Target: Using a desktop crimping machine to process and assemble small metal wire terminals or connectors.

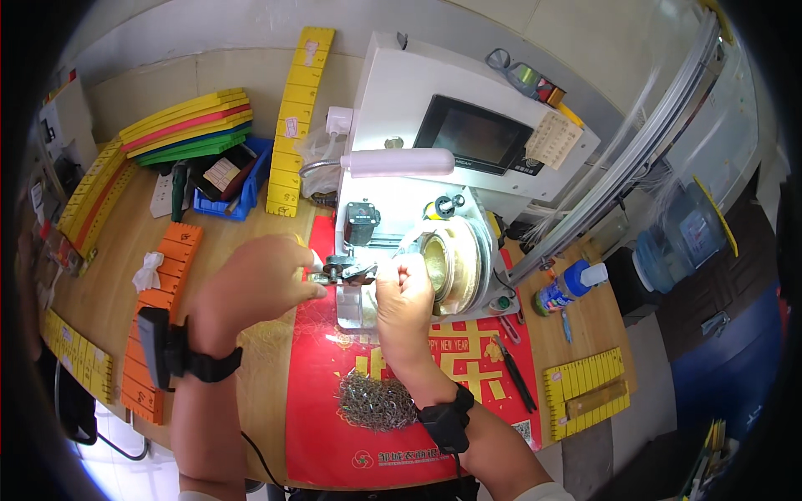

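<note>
Both my hands work at the front of a white bench machine (493,125) under a lit lamp (399,163). My left hand (266,280) is at its left side, fingers curled by a small metal clamp-like part (341,272); what they pinch is too small to make out. My right hand (404,294) is closed, thumb and fingers pressed together, just left of a round spool (451,267). Whatever it pinches is hidden. A black motor block (362,222) stands above the metal part. Below my hands, a tangled heap of small metal pieces (376,402) lies on a red printed mat (326,442).
Black-handled pliers (516,376) lie on the mat's right. Farther right are a blue-capped bottle (568,286) and a yellow marked board (587,392). On the left sit an orange marked board (171,288), a blue bin (251,188) and stacked coloured strips (188,125).
</note>
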`<state>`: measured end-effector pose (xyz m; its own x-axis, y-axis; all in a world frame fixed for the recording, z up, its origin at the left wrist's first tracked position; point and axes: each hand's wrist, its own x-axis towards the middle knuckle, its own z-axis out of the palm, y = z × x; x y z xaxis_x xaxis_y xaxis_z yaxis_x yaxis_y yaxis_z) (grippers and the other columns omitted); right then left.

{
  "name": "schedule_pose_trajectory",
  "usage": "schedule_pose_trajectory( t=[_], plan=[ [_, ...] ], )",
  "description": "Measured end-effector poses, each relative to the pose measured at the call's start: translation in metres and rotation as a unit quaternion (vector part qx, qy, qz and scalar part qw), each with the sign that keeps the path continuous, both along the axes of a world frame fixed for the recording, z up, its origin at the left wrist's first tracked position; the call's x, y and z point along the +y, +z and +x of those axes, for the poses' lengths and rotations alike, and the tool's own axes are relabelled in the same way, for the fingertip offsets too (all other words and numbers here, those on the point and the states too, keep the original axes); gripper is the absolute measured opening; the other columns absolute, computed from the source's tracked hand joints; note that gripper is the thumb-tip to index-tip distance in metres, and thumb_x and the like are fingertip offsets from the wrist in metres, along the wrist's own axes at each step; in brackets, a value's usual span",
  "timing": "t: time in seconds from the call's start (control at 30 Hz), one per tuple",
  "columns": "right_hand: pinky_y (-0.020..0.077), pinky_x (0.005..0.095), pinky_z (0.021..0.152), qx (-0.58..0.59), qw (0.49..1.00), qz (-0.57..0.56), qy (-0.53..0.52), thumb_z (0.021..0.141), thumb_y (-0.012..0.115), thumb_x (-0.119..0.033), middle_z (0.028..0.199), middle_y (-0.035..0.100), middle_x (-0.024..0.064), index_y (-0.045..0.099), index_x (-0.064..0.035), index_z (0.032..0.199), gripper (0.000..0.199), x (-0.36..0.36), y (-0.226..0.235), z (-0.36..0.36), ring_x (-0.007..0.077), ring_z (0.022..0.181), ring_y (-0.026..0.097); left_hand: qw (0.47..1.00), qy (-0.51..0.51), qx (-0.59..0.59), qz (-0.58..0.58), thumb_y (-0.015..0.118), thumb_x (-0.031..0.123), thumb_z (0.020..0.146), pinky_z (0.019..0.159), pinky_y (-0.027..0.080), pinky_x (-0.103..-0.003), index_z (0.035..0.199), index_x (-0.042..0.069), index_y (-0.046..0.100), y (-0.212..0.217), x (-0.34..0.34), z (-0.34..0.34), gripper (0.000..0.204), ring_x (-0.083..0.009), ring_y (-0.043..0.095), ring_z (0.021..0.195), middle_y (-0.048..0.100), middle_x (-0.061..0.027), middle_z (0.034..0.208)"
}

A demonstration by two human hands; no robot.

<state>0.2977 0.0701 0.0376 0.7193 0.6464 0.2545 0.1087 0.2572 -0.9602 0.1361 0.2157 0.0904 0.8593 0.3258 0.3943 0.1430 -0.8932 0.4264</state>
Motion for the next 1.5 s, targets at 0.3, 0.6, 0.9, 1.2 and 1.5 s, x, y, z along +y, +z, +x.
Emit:
schedule_pose_trajectory(
  t=[0.3,0.6,0.9,1.2,1.5],
  plan=[
    [0.0394,0.0250,0.061,-0.001,1.000,-0.019,0.017,0.109,0.058,-0.018,0.082,0.052,-0.0030,0.054,-0.0016,0.103,0.018,-0.006,0.001,0.001,0.0035,0.071,0.045,0.973,0.024,0.191,-0.127,0.081,0.033,0.087,0.067,0.049,-0.050,0.085,-0.001,0.074,-0.010,0.001,0.022,0.034,-0.0414,0.066,0.074,0.067,-0.0230,0.076],
    [0.0374,0.0240,0.060,0.023,0.999,-0.021,0.039,0.110,0.057,-0.020,0.081,0.050,-0.0044,0.054,-0.0027,0.104,0.018,-0.006,0.001,0.002,0.0022,0.071,0.043,0.967,0.064,0.228,-0.093,0.082,0.036,0.086,0.073,0.053,-0.050,0.090,0.002,0.075,-0.006,-0.006,0.024,0.035,-0.0401,0.070,0.083,0.072,-0.0211,0.084],
    [0.0362,0.0244,0.058,-0.004,0.986,-0.120,0.118,0.107,0.060,-0.015,0.077,0.050,-0.0064,0.060,-0.0029,0.103,0.013,-0.074,-0.003,-0.003,0.0016,0.067,0.042,0.978,0.072,0.187,-0.065,0.080,0.033,0.086,0.066,0.049,-0.050,0.081,-0.002,0.076,-0.007,-0.009,0.022,0.036,-0.0407,0.066,0.071,0.066,-0.0242,0.074],
    [0.0475,0.0311,0.067,-0.150,0.954,-0.146,0.216,0.108,0.064,-0.023,0.082,0.065,0.0063,0.071,0.0025,0.106,0.026,-0.142,-0.004,0.013,0.0129,0.074,0.059,0.963,0.057,0.212,-0.155,0.084,0.039,0.083,0.064,0.049,-0.049,0.075,-0.001,0.071,-0.010,-0.005,0.019,0.043,-0.0416,0.065,0.068,0.064,-0.0226,0.069],
    [0.0511,0.0297,0.074,-0.215,0.951,-0.081,0.207,0.111,0.060,-0.023,0.097,0.068,0.0088,0.067,0.0006,0.120,0.026,-0.145,0.040,-0.007,0.0132,0.086,0.065,0.988,0.037,0.145,-0.033,0.086,0.036,0.080,0.061,0.051,-0.044,0.083,0.000,0.076,-0.008,-0.005,0.019,0.037,-0.0356,0.066,0.061,0.066,-0.0192,0.067]
  ],
)
